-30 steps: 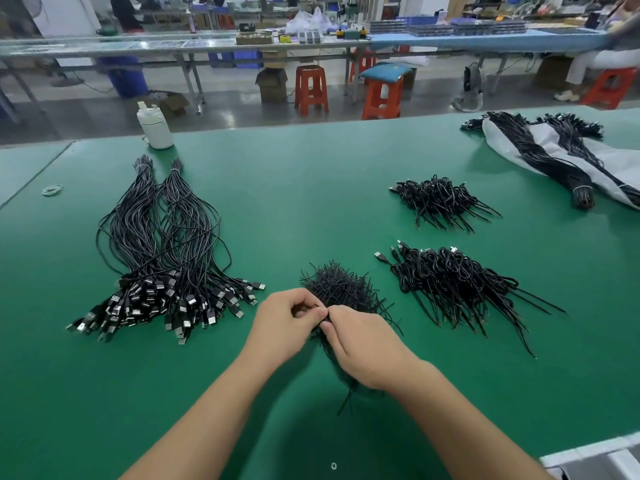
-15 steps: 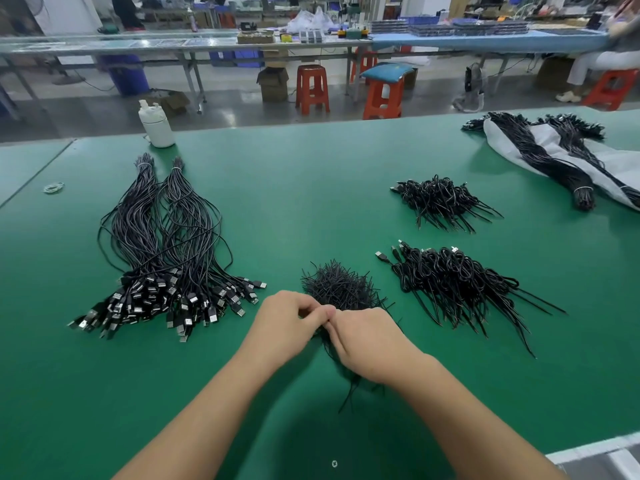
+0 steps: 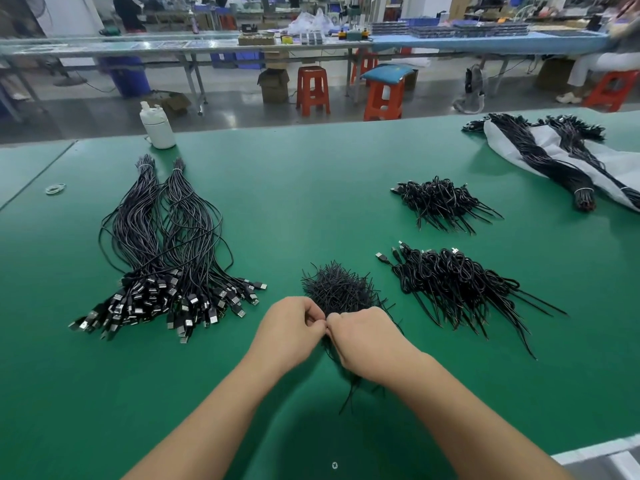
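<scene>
Black short wire ties lie in a loose heap, the tie pile [image 3: 337, 289], on the green bench [image 3: 277, 209]. The pile touches the fingertips of both hands and spreads out just beyond them. L hand [image 3: 289, 329] and R hand [image 3: 367, 341] sit knuckle to knuckle, fingers curled in, thumbs and forefingers meeting at the pile's near edge. Both pinch strands of the tie pile; which exact strand is too small to tell. A few ties run under the R hand, and one end pokes out below its wrist toward the person.

Left of the L hand, well apart: long cable bundles [image 3: 166, 251], two of them, banded at the far end, w/ USB plugs fanned out at the end nearer the hand. Beyond those is a white bottle [image 3: 157, 128], and further left some rubber bands [image 3: 55, 188].

Right of the R hand, near: coiled cable pile [image 3: 457, 285], loops w/ tails pointing right. Beyond it is a second coiled pile [image 3: 436, 202], smaller. Far right and beyond, well apart from both hands: a white bag [image 3: 620, 168] w/ tied cable bundles [image 3: 540, 161] lying on it.
</scene>
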### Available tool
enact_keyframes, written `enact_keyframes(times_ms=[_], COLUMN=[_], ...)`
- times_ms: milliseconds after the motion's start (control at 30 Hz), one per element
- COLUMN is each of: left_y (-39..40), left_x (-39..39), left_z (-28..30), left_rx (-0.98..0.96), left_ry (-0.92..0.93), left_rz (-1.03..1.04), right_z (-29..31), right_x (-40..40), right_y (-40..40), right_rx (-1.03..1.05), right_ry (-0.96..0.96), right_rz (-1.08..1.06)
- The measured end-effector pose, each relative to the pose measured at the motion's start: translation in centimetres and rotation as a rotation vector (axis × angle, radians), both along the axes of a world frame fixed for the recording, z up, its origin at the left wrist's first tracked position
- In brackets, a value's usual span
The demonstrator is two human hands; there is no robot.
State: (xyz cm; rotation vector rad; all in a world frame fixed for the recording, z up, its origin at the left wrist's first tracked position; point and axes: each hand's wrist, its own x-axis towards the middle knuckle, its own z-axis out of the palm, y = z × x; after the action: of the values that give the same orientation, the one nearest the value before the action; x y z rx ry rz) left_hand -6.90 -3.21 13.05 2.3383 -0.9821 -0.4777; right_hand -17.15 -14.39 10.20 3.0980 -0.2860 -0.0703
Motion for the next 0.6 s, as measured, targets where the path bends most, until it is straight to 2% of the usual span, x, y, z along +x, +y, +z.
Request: enact_keyframes(times_ms=[233, 467, 600], left_y=[0.0, 0.6, 0.8], left_x=[0.3, 0.7, 1.4], left_z=[0.1, 0.5, 0.5], left_rx=[0.015, 0.0, -0.022], left_ry=[-0.017, -0.159, -0.21], left_rz=[-0.031, -0.222, -0.315], right_z=[-0.1, 0.5, 1.2], right_x=[-0.3, -0.1, 0.1], right_y=[-0.3, -0.6, -0.8], right_rx=[0.008, 0.024, -0.044], right_ry=[-0.061, -0.002, -0.029], right_rz=[0.041, 0.06, 0.062])
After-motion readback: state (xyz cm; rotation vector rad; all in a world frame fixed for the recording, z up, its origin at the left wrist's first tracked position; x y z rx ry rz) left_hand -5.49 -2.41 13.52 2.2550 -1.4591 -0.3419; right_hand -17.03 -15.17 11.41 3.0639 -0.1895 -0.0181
